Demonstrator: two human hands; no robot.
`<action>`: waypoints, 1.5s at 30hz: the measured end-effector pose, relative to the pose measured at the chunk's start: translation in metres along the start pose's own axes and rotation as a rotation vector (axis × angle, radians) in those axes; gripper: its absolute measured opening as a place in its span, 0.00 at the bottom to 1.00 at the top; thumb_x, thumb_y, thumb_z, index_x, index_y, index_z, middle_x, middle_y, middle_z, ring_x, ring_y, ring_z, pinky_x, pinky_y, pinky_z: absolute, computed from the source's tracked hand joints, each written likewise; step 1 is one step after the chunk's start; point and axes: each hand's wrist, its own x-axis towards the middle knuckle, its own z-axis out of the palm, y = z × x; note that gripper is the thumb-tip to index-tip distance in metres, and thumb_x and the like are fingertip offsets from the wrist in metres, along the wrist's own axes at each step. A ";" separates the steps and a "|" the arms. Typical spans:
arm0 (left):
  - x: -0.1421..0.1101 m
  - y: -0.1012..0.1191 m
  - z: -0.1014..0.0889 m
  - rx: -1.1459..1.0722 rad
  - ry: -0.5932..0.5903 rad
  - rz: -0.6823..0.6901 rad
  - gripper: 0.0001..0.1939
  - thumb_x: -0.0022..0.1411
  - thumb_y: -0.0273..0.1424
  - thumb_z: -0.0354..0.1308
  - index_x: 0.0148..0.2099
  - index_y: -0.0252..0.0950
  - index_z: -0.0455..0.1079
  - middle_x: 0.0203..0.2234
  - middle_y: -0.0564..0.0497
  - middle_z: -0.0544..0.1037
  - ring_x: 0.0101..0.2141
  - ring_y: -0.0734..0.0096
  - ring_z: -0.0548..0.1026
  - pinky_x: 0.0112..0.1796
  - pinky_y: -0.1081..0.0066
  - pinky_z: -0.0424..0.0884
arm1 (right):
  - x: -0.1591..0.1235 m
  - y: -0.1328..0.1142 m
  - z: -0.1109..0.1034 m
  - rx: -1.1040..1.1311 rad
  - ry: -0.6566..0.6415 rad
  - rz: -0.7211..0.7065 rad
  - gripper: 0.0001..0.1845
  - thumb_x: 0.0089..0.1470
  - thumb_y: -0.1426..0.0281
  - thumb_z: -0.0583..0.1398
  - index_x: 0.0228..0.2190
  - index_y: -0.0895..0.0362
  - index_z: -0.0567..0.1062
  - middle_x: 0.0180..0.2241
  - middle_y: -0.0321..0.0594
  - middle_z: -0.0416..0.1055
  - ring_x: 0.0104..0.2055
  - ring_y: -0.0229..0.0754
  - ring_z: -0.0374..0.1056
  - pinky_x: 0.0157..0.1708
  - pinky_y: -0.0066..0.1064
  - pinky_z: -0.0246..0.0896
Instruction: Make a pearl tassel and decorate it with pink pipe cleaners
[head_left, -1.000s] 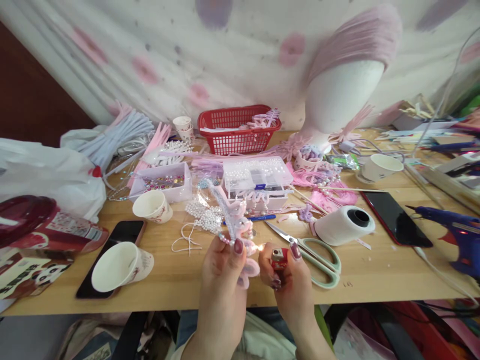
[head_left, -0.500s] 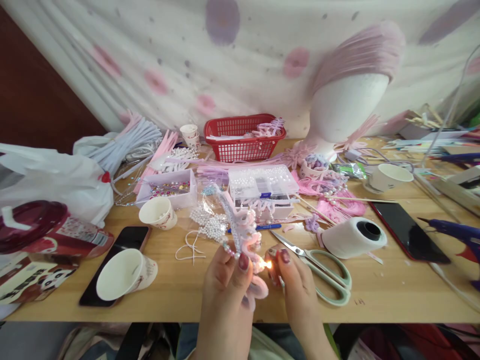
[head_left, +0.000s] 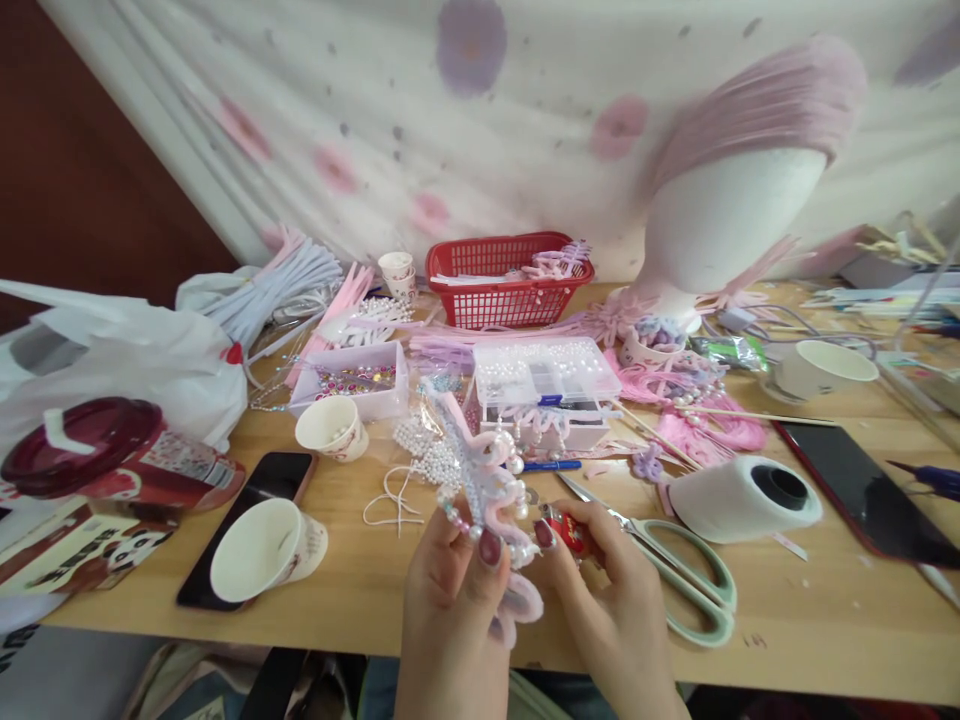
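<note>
My left hand [head_left: 456, 605] is closed on a beaded pipe-cleaner ornament [head_left: 489, 478], a pink and pale lilac piece with looped fuzzy edges and pearl beads. It stands upright above the thumb, and a fuzzy loop hangs below. Close by on the right, my right hand [head_left: 619, 600] is wrapped around a red lighter [head_left: 568, 532], whose metal top points toward the ornament. No flame shows. Scissors [head_left: 679, 565] with pale green handles lie on the table just beyond my right hand. Strings of white pearl beads [head_left: 431, 450] lie behind the ornament.
Paper cups [head_left: 259, 555] and a phone [head_left: 225, 530] lie left. A bead box [head_left: 544, 375] and red basket [head_left: 510, 300] sit behind my hands. Right are a white thread spool [head_left: 742, 500], a dark tablet-like device [head_left: 862, 490] and a white mannequin head [head_left: 731, 220].
The flame at the lighter has gone out. My right hand has turned and drawn slightly away from the ornament, showing the red lighter body. The view has shifted a little left.
</note>
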 end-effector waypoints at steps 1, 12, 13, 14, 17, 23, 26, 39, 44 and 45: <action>0.000 0.000 0.000 0.013 0.001 0.002 0.20 0.39 0.46 0.82 0.29 0.42 0.80 0.29 0.53 0.78 0.30 0.75 0.74 0.34 0.76 0.72 | -0.001 -0.002 0.000 0.003 -0.001 0.012 0.11 0.61 0.58 0.63 0.35 0.52 0.78 0.29 0.38 0.75 0.30 0.44 0.69 0.31 0.34 0.61; 0.000 0.000 -0.011 0.107 -0.016 0.033 0.20 0.43 0.45 0.80 0.35 0.41 0.82 0.30 0.51 0.80 0.22 0.81 0.68 0.21 0.81 0.62 | -0.009 -0.017 -0.013 0.214 -0.012 -0.016 0.21 0.65 0.53 0.59 0.27 0.53 0.74 0.23 0.34 0.65 0.25 0.40 0.59 0.27 0.33 0.53; 0.000 -0.001 -0.013 0.108 -0.024 0.038 0.19 0.44 0.44 0.80 0.36 0.41 0.82 0.31 0.50 0.81 0.21 0.82 0.68 0.20 0.81 0.61 | -0.010 -0.021 -0.014 0.227 -0.024 -0.033 0.24 0.67 0.51 0.57 0.25 0.53 0.73 0.22 0.34 0.64 0.24 0.40 0.58 0.26 0.33 0.51; 0.000 -0.002 -0.014 0.108 -0.034 0.044 0.19 0.45 0.43 0.80 0.36 0.41 0.82 0.30 0.50 0.81 0.21 0.83 0.68 0.20 0.82 0.61 | -0.010 -0.025 -0.014 0.235 -0.036 -0.052 0.25 0.68 0.51 0.56 0.25 0.53 0.73 0.22 0.34 0.64 0.24 0.40 0.57 0.25 0.33 0.50; -0.001 -0.005 -0.016 0.109 -0.046 0.057 0.17 0.48 0.42 0.79 0.37 0.39 0.81 0.29 0.50 0.81 0.21 0.83 0.68 0.21 0.82 0.62 | -0.011 -0.033 -0.012 0.237 -0.063 -0.113 0.23 0.70 0.54 0.55 0.28 0.53 0.74 0.24 0.35 0.67 0.26 0.41 0.61 0.27 0.33 0.53; 0.000 -0.007 -0.016 0.140 -0.032 0.044 0.20 0.49 0.43 0.79 0.38 0.37 0.79 0.27 0.52 0.78 0.21 0.84 0.66 0.19 0.83 0.56 | -0.013 -0.032 -0.010 0.249 -0.085 -0.194 0.17 0.72 0.60 0.54 0.33 0.53 0.74 0.27 0.33 0.68 0.29 0.39 0.63 0.30 0.31 0.55; -0.001 -0.009 -0.017 0.165 -0.040 0.038 0.22 0.49 0.44 0.78 0.39 0.36 0.78 0.27 0.52 0.78 0.21 0.83 0.66 0.19 0.83 0.56 | -0.010 -0.028 -0.012 0.227 -0.092 -0.231 0.15 0.71 0.61 0.55 0.32 0.53 0.72 0.26 0.32 0.66 0.27 0.37 0.61 0.28 0.29 0.54; 0.001 -0.010 -0.013 0.175 -0.047 0.029 0.22 0.50 0.45 0.78 0.42 0.37 0.81 0.26 0.52 0.77 0.22 0.84 0.65 0.20 0.83 0.54 | -0.011 -0.028 -0.015 0.178 -0.119 -0.242 0.13 0.71 0.64 0.55 0.34 0.53 0.74 0.26 0.33 0.66 0.29 0.40 0.66 0.28 0.31 0.57; 0.001 -0.011 -0.013 0.178 -0.048 0.021 0.23 0.49 0.46 0.78 0.41 0.36 0.80 0.27 0.51 0.77 0.22 0.82 0.66 0.19 0.82 0.54 | -0.008 -0.024 -0.017 0.174 -0.182 -0.265 0.10 0.71 0.67 0.55 0.35 0.52 0.73 0.27 0.33 0.66 0.30 0.38 0.66 0.29 0.29 0.59; 0.000 -0.010 -0.012 0.172 -0.041 0.020 0.23 0.49 0.46 0.78 0.41 0.36 0.79 0.27 0.51 0.77 0.22 0.82 0.65 0.20 0.82 0.54 | -0.008 -0.023 -0.017 0.177 -0.182 -0.260 0.10 0.71 0.67 0.55 0.35 0.52 0.73 0.27 0.33 0.66 0.30 0.38 0.66 0.29 0.29 0.59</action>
